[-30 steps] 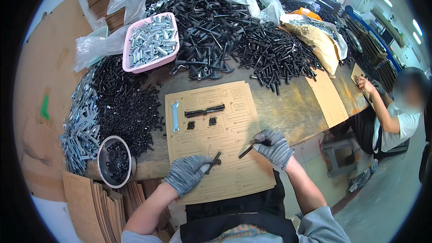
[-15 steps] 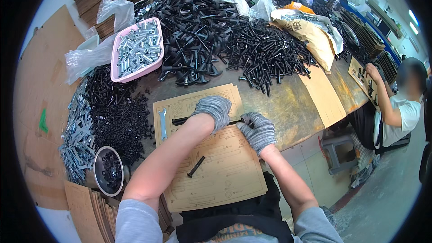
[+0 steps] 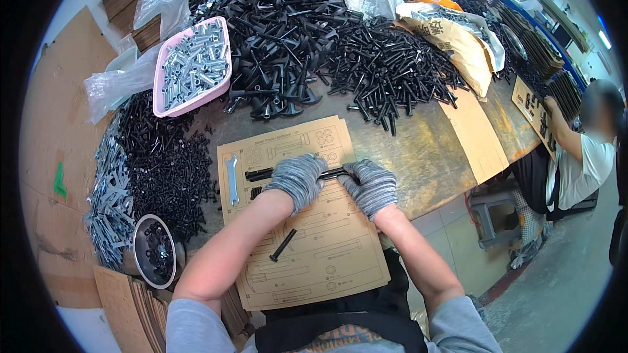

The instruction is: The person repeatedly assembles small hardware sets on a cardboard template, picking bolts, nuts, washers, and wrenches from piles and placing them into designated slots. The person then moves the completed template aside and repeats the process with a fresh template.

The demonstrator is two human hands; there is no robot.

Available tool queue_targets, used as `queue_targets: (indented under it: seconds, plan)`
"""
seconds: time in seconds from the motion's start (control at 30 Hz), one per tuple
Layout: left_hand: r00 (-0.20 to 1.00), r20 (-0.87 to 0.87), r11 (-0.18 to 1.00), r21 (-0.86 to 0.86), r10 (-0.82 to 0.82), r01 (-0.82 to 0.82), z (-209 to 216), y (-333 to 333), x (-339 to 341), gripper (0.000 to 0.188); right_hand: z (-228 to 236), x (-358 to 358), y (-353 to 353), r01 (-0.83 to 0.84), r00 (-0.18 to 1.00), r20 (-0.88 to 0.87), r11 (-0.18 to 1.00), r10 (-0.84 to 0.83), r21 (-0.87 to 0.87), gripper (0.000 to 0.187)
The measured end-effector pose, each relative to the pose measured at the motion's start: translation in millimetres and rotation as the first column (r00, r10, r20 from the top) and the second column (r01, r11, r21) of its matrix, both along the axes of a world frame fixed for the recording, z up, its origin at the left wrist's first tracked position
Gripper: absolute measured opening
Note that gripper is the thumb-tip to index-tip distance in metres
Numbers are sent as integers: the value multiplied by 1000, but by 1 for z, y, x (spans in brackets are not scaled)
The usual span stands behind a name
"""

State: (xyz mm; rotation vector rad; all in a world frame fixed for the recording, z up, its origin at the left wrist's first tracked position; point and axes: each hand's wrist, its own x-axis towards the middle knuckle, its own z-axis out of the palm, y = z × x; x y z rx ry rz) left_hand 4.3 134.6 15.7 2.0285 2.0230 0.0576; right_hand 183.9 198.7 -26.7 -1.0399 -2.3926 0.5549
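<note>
Both gloved hands are over a brown printed cardboard sheet at the table's near edge. Black bolts span the gap between my left hand and my right hand; how many is hidden by the fingers. My left hand is closed round one end, and the right pinches the other. Left of my left hand lie more long black bolts, with small black screws below them. A silver open-end wrench lies along the sheet's left side. A single black bolt rests aslant lower down.
A pink tray of silver sleeves stands far left. Heaps of black T-shaped parts and black bolts cover the back. Small black screws and a metal bowl lie left. A co-worker sits at right.
My left hand has come down and nearer, showing the bolts between both hands. My right hand stays almost in place. The whole view has shifted slightly. The co-worker's arm has moved.
</note>
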Motion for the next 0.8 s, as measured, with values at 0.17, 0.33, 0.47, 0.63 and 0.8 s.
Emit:
queue_targets:
  seconds: [0.17,0.33,0.47,0.63,0.8]
  plan:
    - [999,8,999,-8,43,-43,-2,-5,1,34,-1,6,4,-44,996,-82,987,32,-156,26]
    - [989,136,982,173,52,-75,-4,-19,-8,31,9,7,-11,-35,994,-105,999,35,4,26]
    - [939,325,940,274,107,-203,24,-30,-32,22,31,-4,-56,-485,870,41,839,491,245,24]
    - [910,404,956,222,87,-190,20,-52,-39,19,37,-59,-134,-816,537,378,578,754,5,28]
    - [891,435,965,150,130,-214,1,-81,-43,19,50,-44,-110,-738,672,233,663,703,126,18]
